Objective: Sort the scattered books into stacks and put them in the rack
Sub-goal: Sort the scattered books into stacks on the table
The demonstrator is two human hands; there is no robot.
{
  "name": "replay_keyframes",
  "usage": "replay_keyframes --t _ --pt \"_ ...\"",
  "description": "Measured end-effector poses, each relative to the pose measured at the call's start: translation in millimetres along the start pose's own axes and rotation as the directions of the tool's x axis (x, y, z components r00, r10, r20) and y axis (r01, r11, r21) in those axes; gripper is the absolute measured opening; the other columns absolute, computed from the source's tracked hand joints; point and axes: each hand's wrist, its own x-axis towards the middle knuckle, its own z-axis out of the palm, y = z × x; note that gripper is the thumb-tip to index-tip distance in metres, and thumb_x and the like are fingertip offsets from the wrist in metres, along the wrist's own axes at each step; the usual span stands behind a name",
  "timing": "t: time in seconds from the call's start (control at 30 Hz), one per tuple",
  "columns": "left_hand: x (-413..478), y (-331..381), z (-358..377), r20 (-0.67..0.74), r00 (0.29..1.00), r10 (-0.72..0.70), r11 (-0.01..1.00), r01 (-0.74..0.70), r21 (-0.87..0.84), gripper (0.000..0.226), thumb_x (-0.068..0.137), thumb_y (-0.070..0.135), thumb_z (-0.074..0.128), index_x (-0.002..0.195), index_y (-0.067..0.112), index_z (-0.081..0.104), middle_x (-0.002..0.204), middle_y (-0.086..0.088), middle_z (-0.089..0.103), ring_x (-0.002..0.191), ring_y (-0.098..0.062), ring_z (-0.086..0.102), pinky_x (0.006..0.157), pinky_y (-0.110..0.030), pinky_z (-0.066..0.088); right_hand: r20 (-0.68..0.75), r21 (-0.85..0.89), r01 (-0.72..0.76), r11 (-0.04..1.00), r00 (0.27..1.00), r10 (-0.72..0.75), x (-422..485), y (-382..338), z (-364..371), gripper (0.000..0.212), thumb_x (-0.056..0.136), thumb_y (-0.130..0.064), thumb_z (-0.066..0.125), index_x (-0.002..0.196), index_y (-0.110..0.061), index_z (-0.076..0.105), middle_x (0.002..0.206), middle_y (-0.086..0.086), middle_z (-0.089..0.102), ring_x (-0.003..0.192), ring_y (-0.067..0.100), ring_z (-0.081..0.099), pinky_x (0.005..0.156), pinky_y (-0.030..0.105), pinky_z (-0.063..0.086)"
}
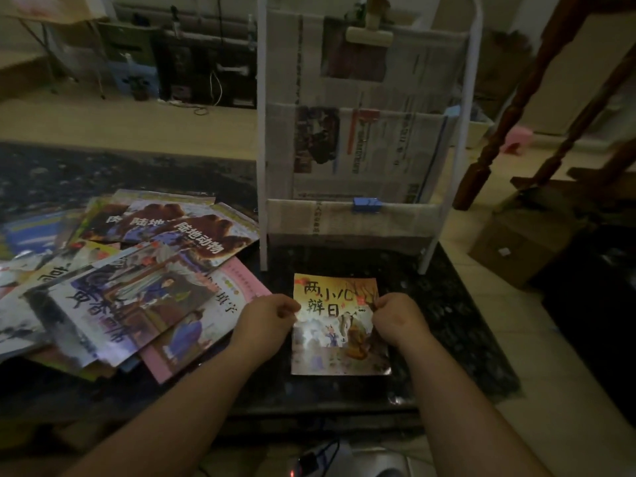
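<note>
A thin picture book (pixel 339 342) with a yellow-orange cover lies flat on the dark stone table (pixel 447 304), just in front of the rack. My left hand (pixel 266 316) pinches its left edge and my right hand (pixel 399 316) pinches its right edge. The white-framed rack (pixel 361 132) stands at the back of the table, its tiers lined with newspaper. To the left lies a loose heap of scattered books (pixel 130 277), overlapping at many angles, with a pink one (pixel 237 287) lowest on the right side.
A blue clip (pixel 366 204) sits on the rack's lowest tier and a beige clip (pixel 370 34) near its top. A dark wooden post (pixel 509 132) leans at the right. A cardboard box (pixel 516 246) stands on the floor beyond the table's right edge.
</note>
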Motion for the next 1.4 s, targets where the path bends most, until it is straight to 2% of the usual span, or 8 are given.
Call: replay_keyframes --t 0.2,0.4,0.63,0.9,1.0,1.17,1.3,1.4 --pt "-3.5 -7.7 14.4 0.031 0.988 0.154 0.970 -0.157 0.188 0.026 0.091 0.018 0.063 0.115 0.025 0.067 0.122 0.008 0.057 0.098 -0.002 0.049 0.094 -0.023 0.043 0.039 -0.048 0.004 0.999 0.999 -0.002 4.5 6.1 5.8 0.037 0.085 -0.016 0.057 0.122 -0.013 0.060 0.119 0.010 0.062 0.104 0.027 0.060 0.085 0.032 0.051" --pt "-2.5 -9.8 11.0 0.190 0.949 0.252 0.870 -0.308 0.386 0.048 0.093 0.023 0.054 0.139 0.033 0.050 0.149 0.009 0.041 0.129 -0.017 0.040 0.108 -0.035 0.036 0.153 -0.277 0.047 0.960 0.988 -0.004 -1.0 0.5 12.9 0.069 0.077 -0.026 0.067 0.141 -0.023 0.041 0.131 0.010 0.052 0.115 0.029 0.054 0.094 0.037 0.051" --pt "-5.3 -8.2 10.9 0.279 0.934 0.224 0.775 -0.344 0.530 0.054 0.097 0.037 0.048 0.149 0.039 0.031 0.158 0.015 0.023 0.135 -0.020 0.029 0.106 -0.042 0.029 0.108 -0.419 0.016 0.908 0.994 0.033 -1.6 1.2 19.4 0.060 0.090 -0.033 0.059 0.145 -0.016 0.040 0.143 0.007 0.036 0.129 0.032 0.038 0.104 0.042 0.042" --pt "-5.0 -9.3 10.8 0.269 0.934 0.236 0.794 -0.345 0.501 0.055 0.097 0.040 0.051 0.148 0.040 0.032 0.158 0.015 0.025 0.136 -0.018 0.029 0.108 -0.040 0.029 0.124 -0.399 0.003 0.917 0.991 0.051 -2.3 0.9 19.8 0.067 0.089 -0.031 0.060 0.149 -0.018 0.033 0.147 0.008 0.029 0.134 0.033 0.031 0.107 0.043 0.038" --pt "-3.7 -10.3 0.4 0.263 0.931 0.253 0.845 -0.345 0.408 0.056 0.094 0.028 0.058 0.146 0.037 0.038 0.156 0.013 0.029 0.140 -0.016 0.029 0.116 -0.038 0.027 0.083 -0.374 0.031 0.927 0.997 -0.001 -6.2 -6.5 18.5 0.077 0.084 -0.032 0.066 0.149 -0.022 0.027 0.147 0.008 0.032 0.132 0.034 0.033 0.106 0.044 0.038" --pt "1.4 -22.5 -40.4 0.102 0.951 0.291 0.868 -0.307 0.391 0.047 0.090 0.025 0.063 0.135 0.033 0.054 0.142 0.007 0.049 0.130 -0.017 0.044 0.110 -0.036 0.036 0.079 -0.233 0.248 0.941 0.969 -0.235 -15.4 -39.4 23.8 0.058 0.087 -0.024 0.063 0.142 -0.025 0.043 0.140 0.004 0.047 0.127 0.029 0.042 0.103 0.036 0.040" --pt "1.4 -36.5 -75.4 0.025 0.978 0.207 0.873 -0.197 0.446 0.047 0.089 0.038 0.062 0.135 0.033 0.052 0.140 0.006 0.050 0.126 -0.020 0.045 0.105 -0.039 0.041 0.153 0.032 0.299 0.954 0.942 -0.300 -29.1 -67.1 32.7 0.053 0.089 -0.022 0.067 0.139 -0.024 0.049 0.136 0.003 0.053 0.115 0.022 0.055 0.089 0.030 0.050" --pt "-2.4 -44.2 -94.9 -0.050 0.988 0.145 0.830 -0.094 0.549 0.049 0.089 0.045 0.060 0.135 0.030 0.051 0.136 0.003 0.052 0.122 -0.022 0.047 0.099 -0.038 0.043 0.139 0.084 0.335 0.938 0.929 -0.344 -33.3 -81.6 43.0 0.050 0.087 -0.024 0.070 0.134 -0.022 0.054 0.133 0.001 0.056 0.116 0.019 0.054 0.089 0.025 0.044"
